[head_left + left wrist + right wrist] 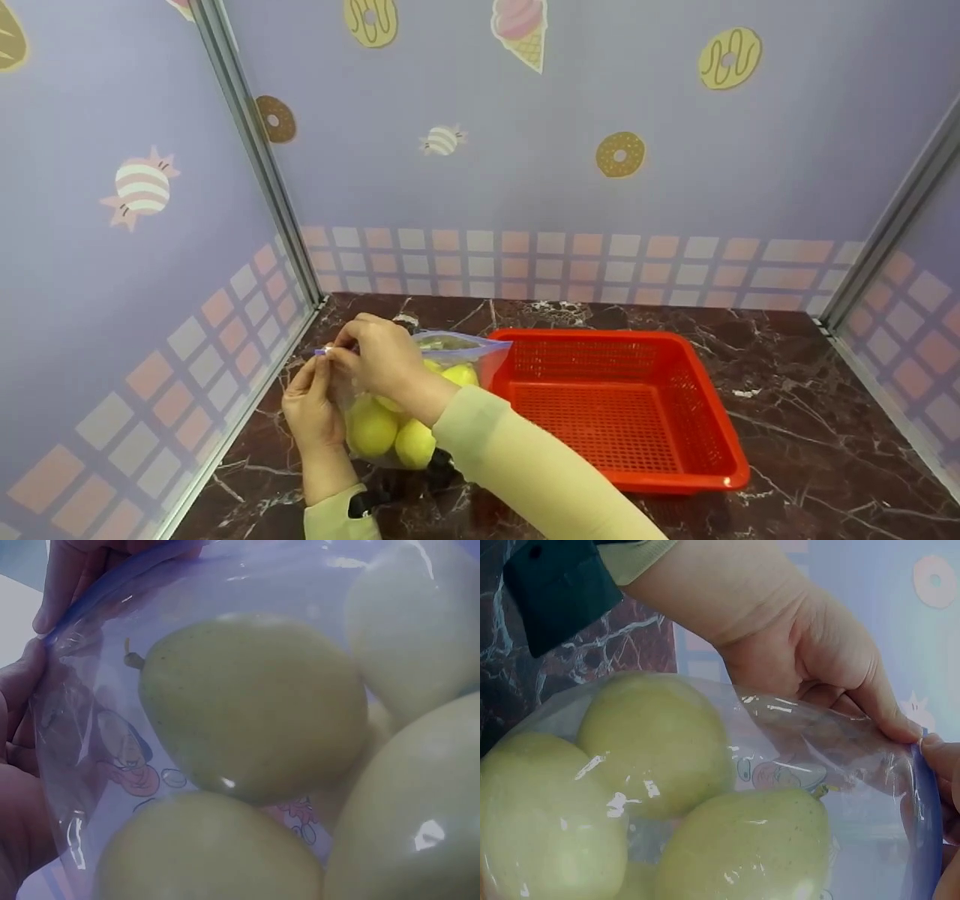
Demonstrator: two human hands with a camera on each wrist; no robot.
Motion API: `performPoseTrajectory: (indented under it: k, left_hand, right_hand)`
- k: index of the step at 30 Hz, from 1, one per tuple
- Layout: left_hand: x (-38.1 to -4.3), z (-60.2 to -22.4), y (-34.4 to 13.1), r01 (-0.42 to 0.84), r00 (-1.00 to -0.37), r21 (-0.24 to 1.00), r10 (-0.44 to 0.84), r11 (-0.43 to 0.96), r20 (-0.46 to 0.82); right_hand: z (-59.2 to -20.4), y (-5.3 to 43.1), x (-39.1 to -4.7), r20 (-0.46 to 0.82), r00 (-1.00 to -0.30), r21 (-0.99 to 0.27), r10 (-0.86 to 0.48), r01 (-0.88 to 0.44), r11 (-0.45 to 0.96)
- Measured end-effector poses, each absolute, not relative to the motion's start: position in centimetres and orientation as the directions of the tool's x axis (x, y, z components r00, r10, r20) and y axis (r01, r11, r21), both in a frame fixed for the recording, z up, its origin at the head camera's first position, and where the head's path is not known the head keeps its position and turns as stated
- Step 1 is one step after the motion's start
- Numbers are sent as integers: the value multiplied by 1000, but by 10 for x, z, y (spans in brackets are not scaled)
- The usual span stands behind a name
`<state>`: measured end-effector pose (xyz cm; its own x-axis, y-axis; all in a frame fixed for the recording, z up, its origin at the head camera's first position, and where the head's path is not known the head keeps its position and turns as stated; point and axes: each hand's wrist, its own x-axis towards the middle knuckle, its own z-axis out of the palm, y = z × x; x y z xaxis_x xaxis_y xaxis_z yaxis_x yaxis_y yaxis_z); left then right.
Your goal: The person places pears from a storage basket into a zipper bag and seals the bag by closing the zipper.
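A clear zip-top bag (491,366) with a purple-blue seal strip holds several yellow-green pears (373,427). At the bag's left top corner, my left hand (311,409) pinches the edge between thumb and fingers. My right hand (390,360) reaches across and pinches the seal strip right beside the left fingertips. Toward the right, the bag's mouth gapes in the head view. The left wrist view shows one pear (255,709) with a short stem through the plastic. In the right wrist view, both thumbs meet at the strip's end, above speckled pears (746,847).
A red plastic basket (724,450) with a slotted floor stands right of the bag, the bag's right side overlapping it in the head view. Both sit on a dark red marbled tabletop (810,420). Patterned lilac walls (525,187) enclose the back and sides.
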<state>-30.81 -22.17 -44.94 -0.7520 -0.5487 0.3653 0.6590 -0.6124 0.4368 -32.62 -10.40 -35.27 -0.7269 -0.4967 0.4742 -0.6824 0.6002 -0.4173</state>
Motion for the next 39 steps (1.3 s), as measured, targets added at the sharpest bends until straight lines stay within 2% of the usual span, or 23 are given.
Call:
performPoseTrajectory:
  k: [14, 24, 39]
  left_hand:
    - [-311, -447, -221, 693, -709, 488, -623, -530, 331]
    - [-311, -447, -219, 682, -729, 423, -597, -596, 334]
    - [-311, -447, -219, 675, -736, 417, -598, -609, 317]
  right_hand:
    - [-356, -95, -331, 514, -683, -380, -520, -724, 575]
    - [-359, -85, -335, 562, -653, -361, -508, -746, 559]
    - [-362, -74, -338, 558, -648, -348, -518, -750, 563]
